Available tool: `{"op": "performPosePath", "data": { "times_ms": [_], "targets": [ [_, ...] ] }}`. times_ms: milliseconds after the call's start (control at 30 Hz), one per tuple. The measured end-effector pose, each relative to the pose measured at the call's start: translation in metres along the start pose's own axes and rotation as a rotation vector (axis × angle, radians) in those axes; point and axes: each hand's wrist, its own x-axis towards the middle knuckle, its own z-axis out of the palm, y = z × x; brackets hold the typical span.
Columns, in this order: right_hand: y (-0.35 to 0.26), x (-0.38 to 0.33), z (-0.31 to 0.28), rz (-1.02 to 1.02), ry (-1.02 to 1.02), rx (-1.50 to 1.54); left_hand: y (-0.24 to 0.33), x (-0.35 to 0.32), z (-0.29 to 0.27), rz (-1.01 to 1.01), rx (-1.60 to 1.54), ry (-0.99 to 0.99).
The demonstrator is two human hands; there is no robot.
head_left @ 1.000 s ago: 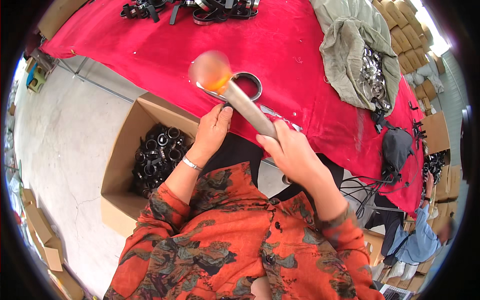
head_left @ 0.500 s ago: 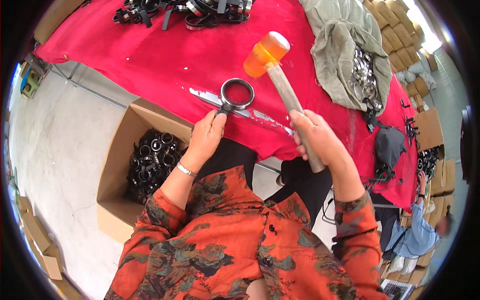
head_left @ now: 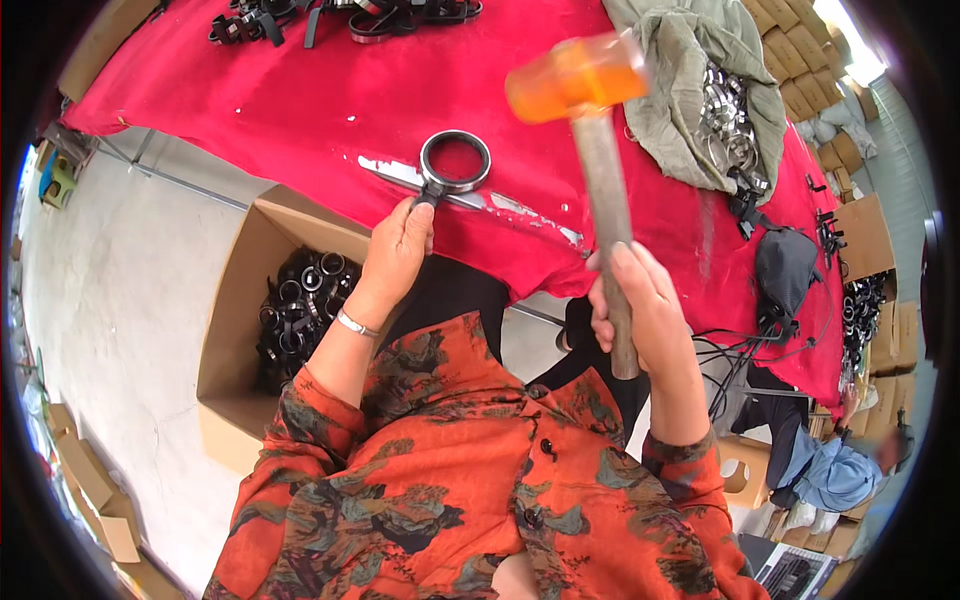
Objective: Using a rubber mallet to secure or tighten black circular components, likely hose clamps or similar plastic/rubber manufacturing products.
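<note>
My left hand (head_left: 394,252) is closed on the short black grip of a metal ring clamp (head_left: 432,189). Its round ring, dark inside with a shiny rim, lies over a silvery metal strip (head_left: 388,172) at the near part of the red-covered table. My right hand (head_left: 645,305) is wrapped round the wooden handle of a mallet (head_left: 603,180). The mallet's translucent orange head is raised to the right of the ring, apart from it and slightly blurred by motion.
At my left, an open cardboard box (head_left: 228,320) holds many black ring clamps (head_left: 305,300). More clamps (head_left: 375,20) lie on the red cloth's (head_left: 250,110) far side. A grey-green sack (head_left: 670,120) of metal rings and a dark pouch (head_left: 785,265) are at right. A person in blue (head_left: 840,475) is beyond.
The mallet has swung up and to the right, its handle now more upright. My left hand and the ring clamp appear slightly farther left and up in view. Both grips are kept.
</note>
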Motion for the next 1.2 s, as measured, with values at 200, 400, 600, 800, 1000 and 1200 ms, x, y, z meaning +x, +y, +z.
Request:
{"op": "performPosePath", "data": {
  "times_ms": [200,400,600,800,1000,1200],
  "targets": [
    [0.099,-0.007,0.000,-0.455,0.184,-0.774,0.001,0.002,0.014,-0.016,-0.044,-0.007],
    [0.040,-0.021,0.003,-0.296,0.158,-0.480,0.004,0.000,0.004,-0.014,-0.002,-0.010],
    [0.043,0.016,0.038,-0.369,0.038,-0.834,0.002,0.006,0.010,0.017,-0.033,0.023],
    [0.024,0.021,0.024,-0.107,0.028,-0.263,0.013,-0.018,-0.050,-0.126,-0.110,-0.099],
    [0.045,-0.001,-0.014,0.022,0.128,-0.123,-0.014,-0.067,-0.181,-0.242,0.644,0.217],
    [0.068,0.005,-0.022,0.074,0.081,0.071,0.097,0.010,-0.114,0.111,0.062,0.288]
  ]
}}
